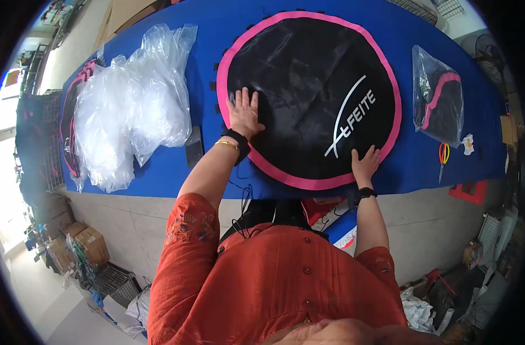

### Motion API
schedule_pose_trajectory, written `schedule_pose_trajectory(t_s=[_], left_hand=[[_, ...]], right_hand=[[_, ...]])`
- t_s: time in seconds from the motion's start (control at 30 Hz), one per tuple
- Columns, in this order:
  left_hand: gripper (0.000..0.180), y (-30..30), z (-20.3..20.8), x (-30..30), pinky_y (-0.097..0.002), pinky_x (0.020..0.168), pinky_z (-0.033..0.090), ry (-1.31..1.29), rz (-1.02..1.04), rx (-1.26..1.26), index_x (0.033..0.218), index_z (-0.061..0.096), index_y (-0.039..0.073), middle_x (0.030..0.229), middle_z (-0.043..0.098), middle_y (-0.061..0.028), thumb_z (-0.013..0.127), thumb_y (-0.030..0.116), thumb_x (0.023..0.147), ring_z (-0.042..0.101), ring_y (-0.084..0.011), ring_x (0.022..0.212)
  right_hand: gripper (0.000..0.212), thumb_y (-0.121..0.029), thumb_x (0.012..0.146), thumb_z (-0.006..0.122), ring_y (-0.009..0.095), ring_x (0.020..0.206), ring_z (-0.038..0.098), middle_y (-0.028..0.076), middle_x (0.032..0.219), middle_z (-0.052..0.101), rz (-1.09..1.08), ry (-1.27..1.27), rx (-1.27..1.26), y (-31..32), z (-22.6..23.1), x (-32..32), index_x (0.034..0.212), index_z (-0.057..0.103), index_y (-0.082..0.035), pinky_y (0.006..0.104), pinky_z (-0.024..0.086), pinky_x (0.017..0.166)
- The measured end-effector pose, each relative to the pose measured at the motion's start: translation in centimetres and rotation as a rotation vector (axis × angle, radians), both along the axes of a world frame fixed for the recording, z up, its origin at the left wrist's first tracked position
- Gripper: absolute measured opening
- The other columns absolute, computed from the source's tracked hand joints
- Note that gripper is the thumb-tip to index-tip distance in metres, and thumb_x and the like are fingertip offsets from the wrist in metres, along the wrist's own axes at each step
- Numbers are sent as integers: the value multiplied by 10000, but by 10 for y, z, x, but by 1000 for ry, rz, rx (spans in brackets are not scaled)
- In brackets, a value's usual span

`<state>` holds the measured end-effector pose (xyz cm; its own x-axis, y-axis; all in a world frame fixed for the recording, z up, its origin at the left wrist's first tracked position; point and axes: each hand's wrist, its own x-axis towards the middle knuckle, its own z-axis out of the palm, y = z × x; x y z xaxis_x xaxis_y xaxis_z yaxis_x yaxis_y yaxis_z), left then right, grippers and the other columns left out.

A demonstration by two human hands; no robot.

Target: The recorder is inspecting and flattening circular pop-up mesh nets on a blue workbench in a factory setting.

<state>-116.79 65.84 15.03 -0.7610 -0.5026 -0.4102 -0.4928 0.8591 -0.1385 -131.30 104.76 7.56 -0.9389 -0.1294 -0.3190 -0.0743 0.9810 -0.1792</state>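
Spread flat on the blue tabletop is a round black mat (297, 75) with a pink rim, a white printed mark and small black tabs around its edge. It looks like a trampoline mat. My left hand (244, 115) lies on its left part, fingers stretched out and pointing away from me. At the near right edge my right hand (366, 165) rests across the pink rim, its fingers spread on the black fabric. Neither hand grasps anything. Slight creases run through the middle of the mat.
Clear plastic bags (136, 109) are heaped on the left, partly over another pink-edged black mat (69, 123). At right lie a bagged folded mat (441, 100), scissors (443, 154) and a crumpled scrap (468, 144). A dark flat object (194, 148) sits left of my forearm.
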Motion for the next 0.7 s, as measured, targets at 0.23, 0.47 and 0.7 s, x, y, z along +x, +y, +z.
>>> schedule_pose_trajectory(t_s=[0.23,0.47,0.7], left_hand=[[1377,-37,-23,-6,-656,1169,155,-177,125,49,1619,36,201,1672,90,-176,838,666,602,108,-368,1541],[1582,-37,-30,-7,-634,1171,186,-263,119,134,1606,-43,112,1644,65,-277,930,609,462,111,-450,1520],[1613,-42,-34,-9,-573,1164,280,-279,76,101,1590,-46,37,1604,97,-358,939,598,442,146,-516,1488]], right_hand=[[884,-664,976,373,410,1521,125,219,1653,116,-5,168,107,-2,-29,2,1604,120,-95,582,129,1206],[802,-632,1013,309,385,1510,186,154,1652,188,-26,258,219,-9,-28,-17,1597,161,-102,604,190,1179],[747,-583,1025,337,374,1488,250,134,1632,254,34,413,265,-17,-26,-16,1581,219,-100,606,244,1158]])
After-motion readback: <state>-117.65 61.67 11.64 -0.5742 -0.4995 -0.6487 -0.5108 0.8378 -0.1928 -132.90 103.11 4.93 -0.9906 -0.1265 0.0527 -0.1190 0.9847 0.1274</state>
